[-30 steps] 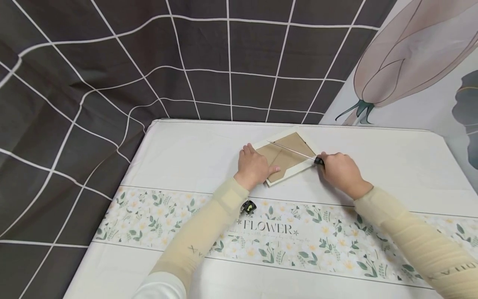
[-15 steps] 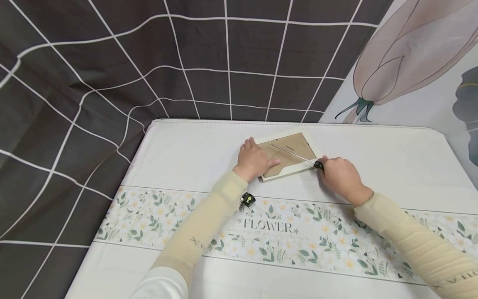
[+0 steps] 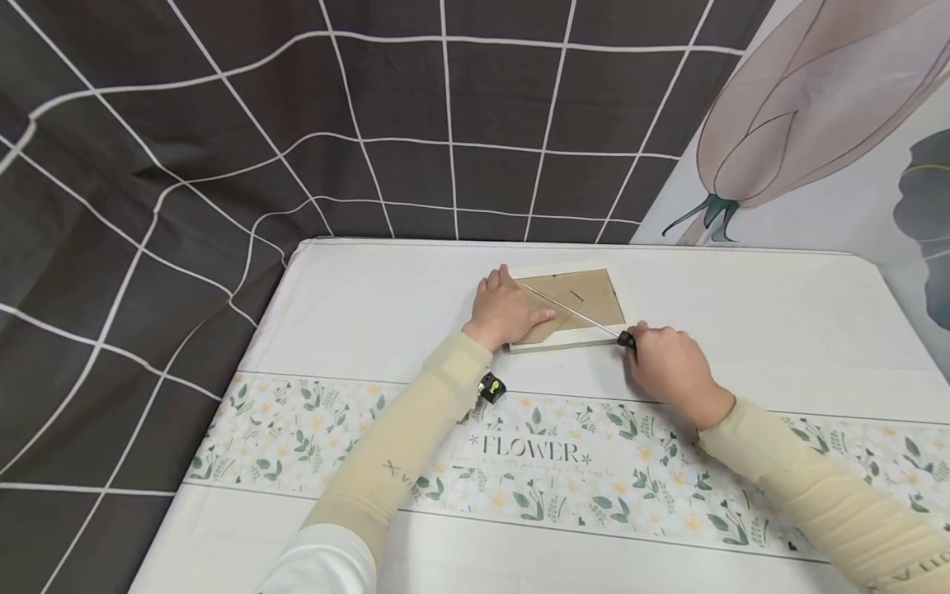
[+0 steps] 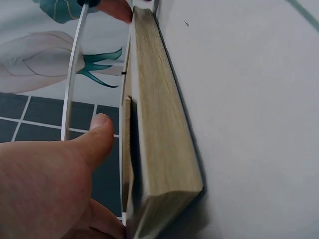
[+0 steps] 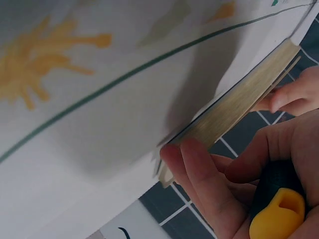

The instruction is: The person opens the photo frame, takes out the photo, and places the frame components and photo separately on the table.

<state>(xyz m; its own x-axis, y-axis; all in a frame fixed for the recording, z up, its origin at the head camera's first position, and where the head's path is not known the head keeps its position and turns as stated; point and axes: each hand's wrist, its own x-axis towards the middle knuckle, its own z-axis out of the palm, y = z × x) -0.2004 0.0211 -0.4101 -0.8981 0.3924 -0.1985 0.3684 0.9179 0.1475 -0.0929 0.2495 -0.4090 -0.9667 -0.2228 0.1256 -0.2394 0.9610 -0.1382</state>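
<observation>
A picture frame [image 3: 586, 337] with a pale wooden rim lies face down near the table's far edge, its brown backing board [image 3: 603, 295] upward. My left hand [image 3: 500, 312] grips its left end, fingers over the far edge and thumb above the backing. My right hand [image 3: 675, 367] holds a screwdriver [image 3: 575, 313], whose thin metal shaft slants left across the backing. Its black and yellow handle [image 5: 277, 214] is in my palm; my other fingertips [image 5: 192, 149] are right at the frame's near right corner. The shaft's tip ends beside my left fingers.
A white tablecloth [image 3: 386, 305] with a flowered band covers the table. Behind it hangs a dark grid-patterned curtain [image 3: 416, 107], with a flower-printed cloth [image 3: 801, 124] at the right. A small black camera [image 3: 491, 387] sits at my left wrist.
The picture frame has turned clockwise in the head view, so its near edge is more level. My right hand and the screwdriver have shifted slightly toward me; my left hand keeps its hold.
</observation>
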